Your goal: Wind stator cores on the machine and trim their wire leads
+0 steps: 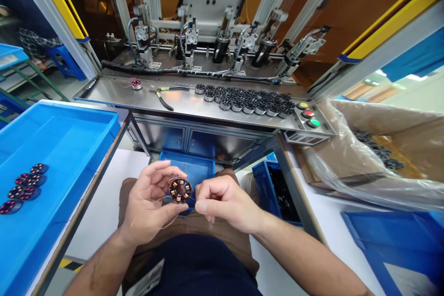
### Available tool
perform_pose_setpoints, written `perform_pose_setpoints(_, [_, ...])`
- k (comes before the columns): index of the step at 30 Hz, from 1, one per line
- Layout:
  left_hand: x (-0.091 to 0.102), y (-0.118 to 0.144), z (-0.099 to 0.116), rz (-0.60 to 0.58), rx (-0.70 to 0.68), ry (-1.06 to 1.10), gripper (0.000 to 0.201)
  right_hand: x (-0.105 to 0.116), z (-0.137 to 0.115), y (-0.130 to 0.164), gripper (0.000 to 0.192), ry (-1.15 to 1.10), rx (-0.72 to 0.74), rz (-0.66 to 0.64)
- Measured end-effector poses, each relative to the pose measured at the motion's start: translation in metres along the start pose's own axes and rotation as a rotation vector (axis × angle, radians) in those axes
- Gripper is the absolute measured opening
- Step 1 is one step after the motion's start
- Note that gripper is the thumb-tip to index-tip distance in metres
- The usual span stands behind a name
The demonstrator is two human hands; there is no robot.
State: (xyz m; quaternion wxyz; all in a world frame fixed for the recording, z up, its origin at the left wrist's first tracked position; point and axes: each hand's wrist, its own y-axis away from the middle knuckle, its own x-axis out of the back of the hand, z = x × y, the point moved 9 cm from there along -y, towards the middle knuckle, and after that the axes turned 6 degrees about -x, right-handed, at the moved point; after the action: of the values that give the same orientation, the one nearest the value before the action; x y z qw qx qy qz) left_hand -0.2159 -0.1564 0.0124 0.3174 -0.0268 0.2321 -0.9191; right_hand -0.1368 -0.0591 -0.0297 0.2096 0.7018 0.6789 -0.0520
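- Factory bench first: a long stainless-steel machine shelf runs across the view, with a row of winding fixtures and clamps behind it and a three-button panel, yellow, red and green, at its right end.
- On the left stands a large shallow blue plastic tray; a few wound, copper-coloured stators lie near its left edge.
- At right, a brown cardboard box lined with clear plastic film holds dark unwound cores, only partly visible.
- A cluster of black unwound stator cores sits on the steel shelf, with yellow-handled pliers and one small wound stator with red leads further left.
- The left hand holds a small round stator wound with copper wire above the lap, thumb below, fingers curled over its rim.
- The right hand is pinched narrow just beside the stator, apparently on a fine copper lead wire that loops down below the left hand.
- Risks, as I judge them: too sharp a pull could snap the thin lead or drag a turn loose from a coil; the slack loop could snag on a finger or clothing; a loosened hold could drop the stator into the blue bin below the hands.
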Motion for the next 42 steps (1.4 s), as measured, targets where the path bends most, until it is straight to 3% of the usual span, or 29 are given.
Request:
perform_pose_setpoints(3, [0.004, 0.001, 0.003, -0.001, 0.008, 0.000, 0.071, 0.007, 0.008, 0.004, 0.036, 0.118, -0.047, -0.060])
perform_pose_setpoints(5, [0.004, 0.002, 0.009, -0.005, -0.032, -0.062, 0.071, 0.017, 0.001, 0.008, 0.035, 0.212, -0.023, -0.009])
perform_pose_setpoints(9, [-0.002, 0.006, 0.017, -0.024, -0.109, -0.236, 0.075, 0.026, -0.044, 0.020, 0.043, 0.350, 0.258, 0.206])
perform_pose_setpoints(13, [-0.008, 0.010, 0.017, -0.052, -0.116, -0.266, 0.076, 0.006, -0.059, 0.022, 0.035, 0.376, 0.390, 0.213])
perform_pose_setpoints(16, [-0.009, 0.010, 0.012, -0.050, -0.022, -0.169, 0.070, 0.004, -0.053, 0.022, 0.029, 0.307, 0.401, 0.257])
perform_pose_setpoints(22, [-0.010, 0.010, -0.014, -0.051, 0.252, 0.162, 0.039, 0.009, -0.038, 0.023, 0.025, 0.203, 0.417, 0.327])
perform_pose_setpoints(26, [-0.016, 0.010, -0.025, -0.039, 0.284, 0.285, 0.054, 0.007, -0.034, 0.027, 0.021, 0.197, 0.461, 0.333])
perform_pose_setpoints(28, [-0.014, 0.009, -0.025, 0.010, 0.247, 0.221, 0.055, 0.005, -0.031, 0.028, 0.019, 0.209, 0.479, 0.329])
perform_pose_setpoints(31, [-0.010, 0.008, -0.012, 0.058, 0.088, -0.054, 0.043, 0.005, -0.028, 0.028, 0.016, 0.206, 0.481, 0.320])
perform_pose_setpoints(36, [-0.012, 0.015, 0.016, 0.002, -0.217, -0.401, 0.061, -0.002, -0.031, 0.025, 0.017, 0.193, 0.519, 0.252])
perform_pose_setpoints(42, [-0.007, 0.019, 0.020, 0.057, -0.257, -0.446, 0.058, 0.002, -0.019, 0.019, 0.019, 0.073, 0.441, 0.321])
